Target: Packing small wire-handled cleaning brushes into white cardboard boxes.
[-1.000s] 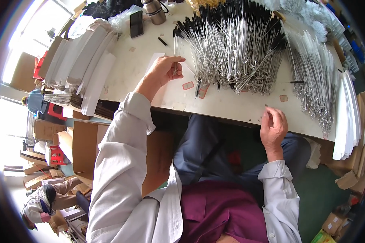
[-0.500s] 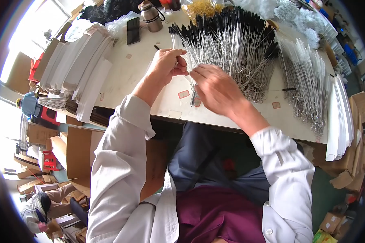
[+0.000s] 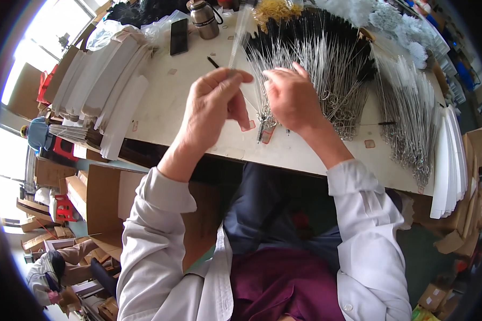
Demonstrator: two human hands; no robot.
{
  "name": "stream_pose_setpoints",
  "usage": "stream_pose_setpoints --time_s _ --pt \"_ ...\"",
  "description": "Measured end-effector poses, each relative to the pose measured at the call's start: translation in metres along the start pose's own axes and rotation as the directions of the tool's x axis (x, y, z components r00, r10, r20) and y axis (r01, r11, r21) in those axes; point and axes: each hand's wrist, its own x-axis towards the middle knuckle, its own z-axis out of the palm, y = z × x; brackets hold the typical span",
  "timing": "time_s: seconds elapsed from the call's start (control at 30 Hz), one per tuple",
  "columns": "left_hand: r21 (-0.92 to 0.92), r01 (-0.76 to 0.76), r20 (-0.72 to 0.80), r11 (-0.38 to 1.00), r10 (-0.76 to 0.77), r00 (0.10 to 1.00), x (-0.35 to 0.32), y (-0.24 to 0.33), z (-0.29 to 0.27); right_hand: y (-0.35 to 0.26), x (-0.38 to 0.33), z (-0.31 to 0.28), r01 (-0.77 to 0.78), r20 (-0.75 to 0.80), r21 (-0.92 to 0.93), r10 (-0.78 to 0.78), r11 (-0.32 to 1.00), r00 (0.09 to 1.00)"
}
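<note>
My left hand (image 3: 214, 101) is closed, with thumb and forefinger pinched together. A slim, pale, see-through strip (image 3: 239, 40) rises from it, blurred, its kind unclear. To its right my right hand (image 3: 295, 99) is curled, thumb and forefinger together, at the left edge of a heap of wire-handled brushes (image 3: 321, 64). Whatever its fingertips hold is hidden or too thin to make out. The heap has black bristles at the far end and wire loops at the near end. A short dark-bristled brush end (image 3: 261, 131) lies below and between my hands.
White card strips (image 3: 102, 80) are stacked at the left, with more white strips (image 3: 449, 160) at the right edge. A second bundle of wires (image 3: 407, 117) lies on the right. Beyond are a phone (image 3: 179, 37), a steel flask (image 3: 204, 20) and fluffy white material (image 3: 388, 21).
My left hand has come nearer and turned, and the pale strip now stands up from it. My right hand has shifted slightly right, its fingers more curled.
</note>
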Motion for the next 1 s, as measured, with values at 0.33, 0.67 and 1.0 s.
stream_pose_setpoints --time_s 0.33,0.67,1.0 --pt "-0.083 0.363 0.458 0.928 -0.288 0.841 -0.046 -0.053 0.074 -0.003 -0.088 -0.067 -0.176 0.284 0.954 0.535 -0.244 0.795" --pt "-0.152 0.477 0.568 0.866 -0.318 0.759 -0.087 -0.1 0.114 0.023 -0.169 -0.082 -0.046 0.072 0.997 0.881 -0.056 0.467" --pt "-0.211 0.543 0.461 0.813 -0.407 0.789 -0.091 -0.114 0.142 0.03 -0.195 -0.09 -0.024 0.015 1.0 0.947 -0.008 0.321"
